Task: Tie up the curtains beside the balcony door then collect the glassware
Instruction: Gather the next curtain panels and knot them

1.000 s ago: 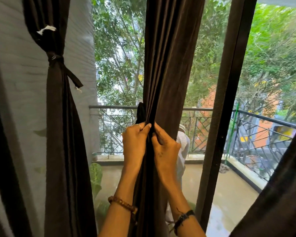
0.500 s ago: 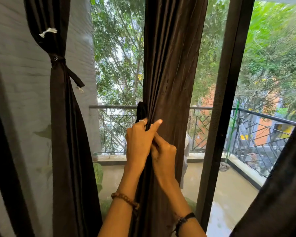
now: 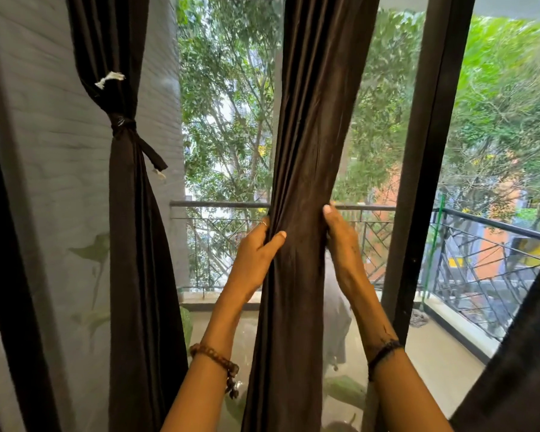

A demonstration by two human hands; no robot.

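My hands have moved apart — left hand [image 3: 256,251] and right hand [image 3: 340,241] now grip opposite edges of the middle curtain [image 3: 306,182], bunching it by the door frame [image 3: 424,182] — not yet tied.

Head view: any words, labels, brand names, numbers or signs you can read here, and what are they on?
None can be read.
The white tag on the tied curtain is blank or too small to tell.
The yellow patches beyond the balcony railing are too blurred to read.
The middle curtain, held by the left hand and right hand, shows no print.
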